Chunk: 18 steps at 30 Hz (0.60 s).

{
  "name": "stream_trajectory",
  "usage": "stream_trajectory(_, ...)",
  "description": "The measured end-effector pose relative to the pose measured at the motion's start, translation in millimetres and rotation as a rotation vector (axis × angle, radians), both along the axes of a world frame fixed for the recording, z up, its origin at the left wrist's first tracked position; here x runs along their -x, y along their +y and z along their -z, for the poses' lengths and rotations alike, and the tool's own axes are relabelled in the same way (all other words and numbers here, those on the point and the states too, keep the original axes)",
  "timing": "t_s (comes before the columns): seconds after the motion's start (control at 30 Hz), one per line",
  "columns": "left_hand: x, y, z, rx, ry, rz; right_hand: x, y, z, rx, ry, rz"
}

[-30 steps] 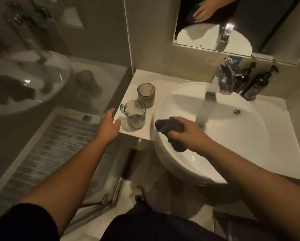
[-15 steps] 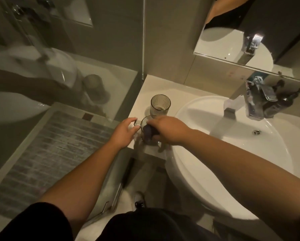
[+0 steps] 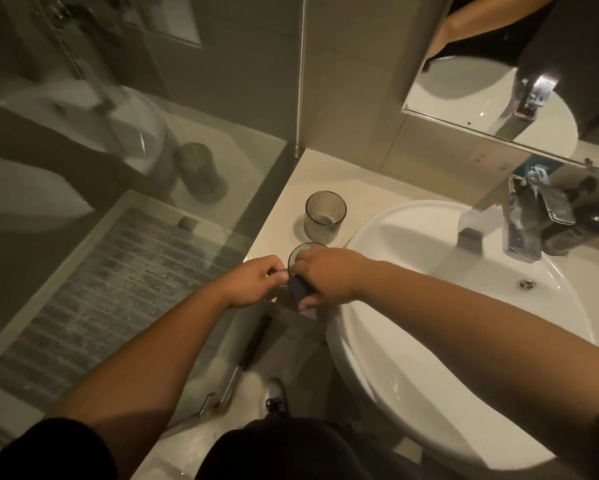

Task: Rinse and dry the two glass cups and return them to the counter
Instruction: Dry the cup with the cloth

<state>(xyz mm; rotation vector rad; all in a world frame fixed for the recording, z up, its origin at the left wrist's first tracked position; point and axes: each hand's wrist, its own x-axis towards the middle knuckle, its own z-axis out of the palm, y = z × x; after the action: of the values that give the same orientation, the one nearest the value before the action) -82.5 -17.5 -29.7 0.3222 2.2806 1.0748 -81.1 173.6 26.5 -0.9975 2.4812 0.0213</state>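
Since half a second ago the right hand (image 3: 329, 277) has settled lower over the handled glass cup (image 3: 300, 256), and the left hand (image 3: 256, 282) has closed in on the cup's handle; a second ago the left hand was open beside the cup and the right hand held the cloth over the basin.

Nearest, at the bottom of the frame, dark clothing and a shoe (image 3: 274, 398) on the pale floor. Both bare forearms reach up to the middle of the frame. The left hand's fingers (image 3: 274, 268) are curled and pinch the thin clear handle. The right hand's fingers are curled around a dark, soft, bunched cloth (image 3: 300, 289) and lie across the cup's round rim, hiding most of it. The cup stands at the front edge of the smooth, cream worktop (image 3: 343, 178), just left of the glossy white oval basin (image 3: 412, 393).

Just behind it, in the centre of the frame, stands the second glass cup (image 3: 325, 216), a ribbed, smoky, straight-sided cylinder, upright and apart from both hands.

Farther right, a boxy chrome tap (image 3: 523, 220) rises at the basin's back, with dark bottles (image 3: 578, 223) beside it. A mirror (image 3: 492, 64) fills the upper right; a glass shower screen (image 3: 118, 168) covers the left, a slatted grey mat (image 3: 100, 289) behind it.
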Motion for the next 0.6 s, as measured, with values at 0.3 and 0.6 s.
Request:
stream_trajectory(0.3,-30.2,0.9,-27.3,-0.088,0.080,-0.151,-28.4,16.1,-10.6,0.135,0.060,0.013)
stream_trajectory(0.6,-36.2,18.0,-80.9,-0.205,0.275,-0.111,-39.4,26.8,-72.7,0.335,0.039,0.092)
